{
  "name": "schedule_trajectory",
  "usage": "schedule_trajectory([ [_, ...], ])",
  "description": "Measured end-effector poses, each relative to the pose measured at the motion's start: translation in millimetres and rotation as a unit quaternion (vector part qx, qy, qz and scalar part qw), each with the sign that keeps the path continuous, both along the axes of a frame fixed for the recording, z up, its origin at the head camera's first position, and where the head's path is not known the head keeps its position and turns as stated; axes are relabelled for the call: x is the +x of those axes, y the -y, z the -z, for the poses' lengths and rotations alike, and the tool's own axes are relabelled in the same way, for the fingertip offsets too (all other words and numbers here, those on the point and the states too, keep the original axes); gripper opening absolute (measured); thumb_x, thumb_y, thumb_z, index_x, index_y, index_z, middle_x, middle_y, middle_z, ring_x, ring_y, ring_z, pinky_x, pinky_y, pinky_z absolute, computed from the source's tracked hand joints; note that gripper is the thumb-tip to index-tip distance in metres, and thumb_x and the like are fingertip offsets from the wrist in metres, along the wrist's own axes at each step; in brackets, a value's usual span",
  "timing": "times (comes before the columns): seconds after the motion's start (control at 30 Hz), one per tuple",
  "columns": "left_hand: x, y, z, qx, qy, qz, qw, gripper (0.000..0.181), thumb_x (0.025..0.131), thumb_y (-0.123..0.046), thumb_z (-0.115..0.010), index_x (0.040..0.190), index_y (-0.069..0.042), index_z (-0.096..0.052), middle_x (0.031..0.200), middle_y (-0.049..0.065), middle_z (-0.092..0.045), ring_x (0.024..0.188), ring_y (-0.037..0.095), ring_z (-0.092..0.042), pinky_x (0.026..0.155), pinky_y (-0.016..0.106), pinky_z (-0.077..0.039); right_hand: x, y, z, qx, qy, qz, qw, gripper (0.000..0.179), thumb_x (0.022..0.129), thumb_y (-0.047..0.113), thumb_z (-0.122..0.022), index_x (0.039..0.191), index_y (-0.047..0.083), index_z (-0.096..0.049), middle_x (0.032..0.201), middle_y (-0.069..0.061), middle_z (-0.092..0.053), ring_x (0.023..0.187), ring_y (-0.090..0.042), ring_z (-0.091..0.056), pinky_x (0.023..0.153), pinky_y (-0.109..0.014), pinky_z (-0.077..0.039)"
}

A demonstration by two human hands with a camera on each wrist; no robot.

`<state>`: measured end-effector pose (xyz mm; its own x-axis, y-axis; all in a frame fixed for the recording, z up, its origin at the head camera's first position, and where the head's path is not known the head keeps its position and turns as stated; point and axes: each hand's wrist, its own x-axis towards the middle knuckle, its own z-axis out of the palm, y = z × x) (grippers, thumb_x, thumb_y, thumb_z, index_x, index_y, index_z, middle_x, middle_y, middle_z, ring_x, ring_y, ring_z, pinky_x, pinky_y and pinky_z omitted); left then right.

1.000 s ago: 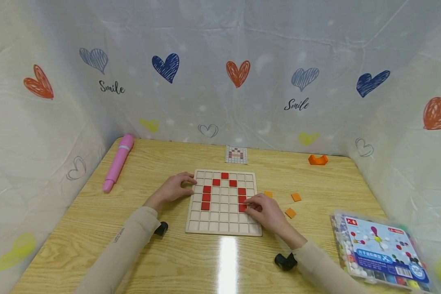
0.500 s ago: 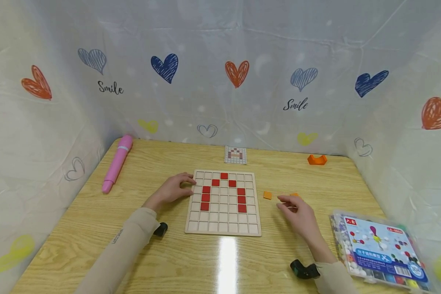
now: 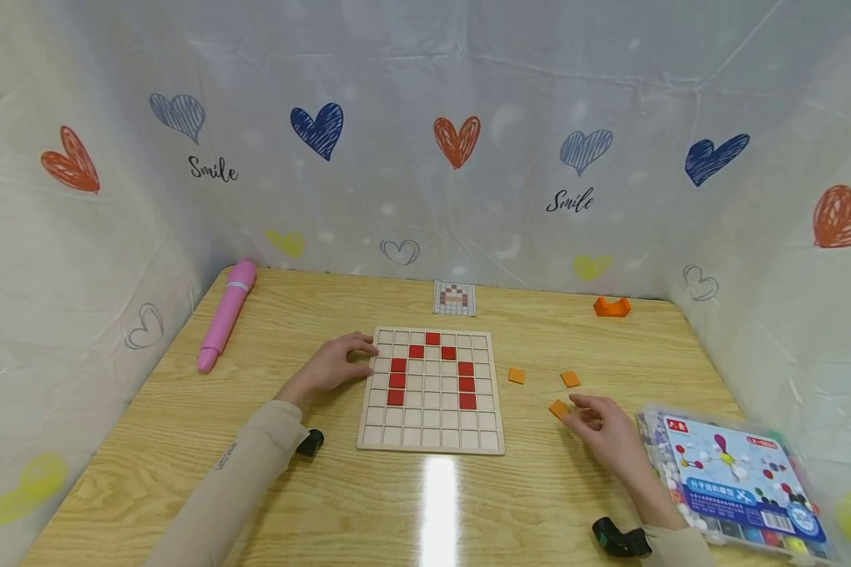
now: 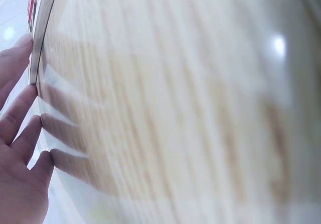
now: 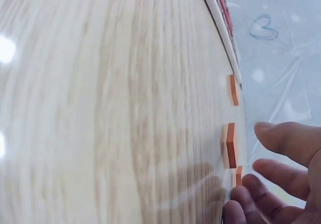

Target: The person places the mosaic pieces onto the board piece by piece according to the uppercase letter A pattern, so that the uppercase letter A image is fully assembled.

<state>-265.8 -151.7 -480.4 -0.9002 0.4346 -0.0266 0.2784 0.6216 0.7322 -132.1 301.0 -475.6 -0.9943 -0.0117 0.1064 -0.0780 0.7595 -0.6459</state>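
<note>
My left hand [image 3: 332, 364] rests at the left edge of a wooden grid board [image 3: 413, 439], its thumb and fingertips touching the edge in the left wrist view. Red square tiles [image 3: 396, 381] sit in the board's cells in an arch shape. To the right of the board, my right hand [image 3: 610, 435] is beside an orange square tile [image 3: 558, 409], thumb and forefinger spread apart. Two more orange tiles lie flat farther back, one tile [image 3: 516, 376] near the board and another tile [image 3: 570, 379] to its right. The right wrist view shows nothing between the fingers.
A printed pattern card [image 3: 455, 299] lies behind the board. A pink tube-shaped object [image 3: 228, 316] lies at the back left, an orange curved bracket [image 3: 612, 308] at the back right. The clear case [image 3: 733, 480] of coloured pieces stands at the right front.
My right hand has left the board's right-hand red tiles and moved right, then back toward the nearest orange tile. My left hand stays at the board's edge.
</note>
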Motion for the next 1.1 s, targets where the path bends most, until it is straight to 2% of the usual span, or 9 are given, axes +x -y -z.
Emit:
schedule_trajectory([
  [0.17,1.3,0.2,-1.8,0.004,0.0,0.002,1.0,0.031,0.09,-0.012,-0.071,0.119,-0.005,-0.068,0.146,0.015,-0.047,0.144,0.038,-0.026,0.118,0.052,-0.02,-2.5,-3,-1.8,0.019,0.033,-0.027,0.9989,0.049,0.092,0.019,-0.07,0.13,-0.008,-0.057,0.119,-0.024,-0.059,0.104,-0.037,-0.061,0.085,-0.048,-0.055],
  [0.3,0.8,0.8,-1.7,0.007,-0.001,0.003,1.0,0.031,0.089,-0.012,-0.072,0.119,-0.005,-0.068,0.146,0.015,-0.048,0.143,0.038,-0.026,0.118,0.052,-0.02,-6.5,-2,-2.3,0.031,0.043,-0.035,0.998,0.049,0.091,0.02,-0.071,0.129,-0.007,-0.058,0.119,-0.023,-0.058,0.105,-0.037,-0.06,0.086,-0.049,-0.054],
  [0.7,0.9,0.2,-1.9,0.006,-0.006,0.004,1.0,0.03,0.089,-0.012,-0.072,0.118,-0.006,-0.068,0.145,0.015,-0.048,0.144,0.038,-0.026,0.118,0.053,-0.02,-16.4,1,-0.1,0.047,0.036,-0.049,0.997,0.037,0.089,0.013,-0.072,0.119,-0.007,-0.064,0.109,-0.02,-0.06,0.093,-0.03,-0.063,0.08,-0.045,-0.055],
  [0.9,2.3,0.4,-3.2,0.005,0.0,0.002,1.0,0.031,0.089,-0.013,-0.072,0.119,-0.006,-0.068,0.146,0.014,-0.047,0.144,0.037,-0.025,0.118,0.052,-0.02,-18.7,3,-0.6,0.062,0.023,-0.054,0.9964,0.032,0.087,0.009,-0.073,0.114,-0.006,-0.066,0.102,-0.014,-0.062,0.086,-0.023,-0.062,0.075,-0.038,-0.054],
  [1.1,-0.3,0.6,0.5,0.004,-0.006,0.004,1.0,0.032,0.089,-0.014,-0.073,0.12,-0.006,-0.068,0.146,0.015,-0.047,0.144,0.037,-0.026,0.118,0.051,-0.019,-19.1,4,-2.1,0.063,0.027,-0.058,0.996,0.029,0.087,0.009,-0.072,0.112,-0.005,-0.067,0.101,-0.013,-0.062,0.085,-0.021,-0.061,0.073,-0.036,-0.053],
])
